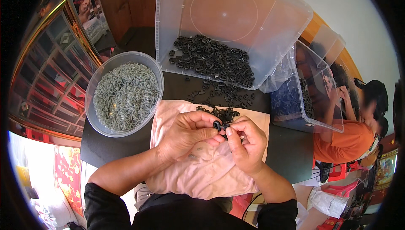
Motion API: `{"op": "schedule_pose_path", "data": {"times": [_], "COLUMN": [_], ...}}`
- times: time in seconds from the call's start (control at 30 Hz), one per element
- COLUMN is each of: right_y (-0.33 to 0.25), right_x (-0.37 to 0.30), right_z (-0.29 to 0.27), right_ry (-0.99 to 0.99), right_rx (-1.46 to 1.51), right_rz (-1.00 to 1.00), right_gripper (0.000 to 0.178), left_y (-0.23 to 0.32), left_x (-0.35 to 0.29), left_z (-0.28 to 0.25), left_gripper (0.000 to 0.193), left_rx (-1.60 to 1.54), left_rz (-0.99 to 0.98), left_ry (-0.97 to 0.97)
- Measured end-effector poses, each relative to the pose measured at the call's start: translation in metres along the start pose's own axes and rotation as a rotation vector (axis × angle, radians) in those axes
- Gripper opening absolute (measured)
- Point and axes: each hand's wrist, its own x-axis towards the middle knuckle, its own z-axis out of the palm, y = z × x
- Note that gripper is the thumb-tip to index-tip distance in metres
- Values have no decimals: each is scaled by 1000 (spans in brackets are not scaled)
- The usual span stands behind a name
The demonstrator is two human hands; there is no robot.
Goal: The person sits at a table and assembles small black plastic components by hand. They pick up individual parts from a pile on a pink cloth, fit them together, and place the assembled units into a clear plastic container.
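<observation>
Above a pink cloth (185,173), my two hands meet and pinch small black plastic parts that look like cord-lock pieces. My left hand (192,131) grips a rounded black cord-lock piece (217,125) between thumb and fingers. Close against it, my right hand (246,139) pinches a second small black piece (226,125). A thin light-coloured bit shows between the two parts; it is too small to make out fully. Just beyond my fingers, a small heap of black cord-lock pieces (228,114) lies on the cloth's far edge.
A clear round tub (87,103) full of small metal springs stands at left. Behind, a clear plastic bin (168,27) lies tipped, with many black pieces inside and spilling onto the dark table (291,154). At right are another clear bin (303,103) and a person in orange (348,143).
</observation>
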Motion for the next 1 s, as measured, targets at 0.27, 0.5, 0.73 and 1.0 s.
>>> {"op": "schedule_pose_path", "data": {"times": [0.27, 0.5, 0.73, 1.0], "right_y": [1, -2, 6, 1], "right_x": [-1, -1, -1, 0], "right_z": [0, 4, -2, -2], "right_ry": [7, -8, -92, -96], "right_rx": [17, 0, 149, 161], "right_rz": [17, 11, 199, 275], "right_gripper": [7, 8, 10, 11], "left_y": [0, -1, -1, 2], "left_x": [-1, -2, -3, -5], "left_z": [1, 2, 4, 10], "left_gripper": [17, 17, 16, 21], "left_rx": [53, 153, 231, 429], "left_rz": [16, 47, 109, 187], "left_ry": [12, 23, 38, 71]}}
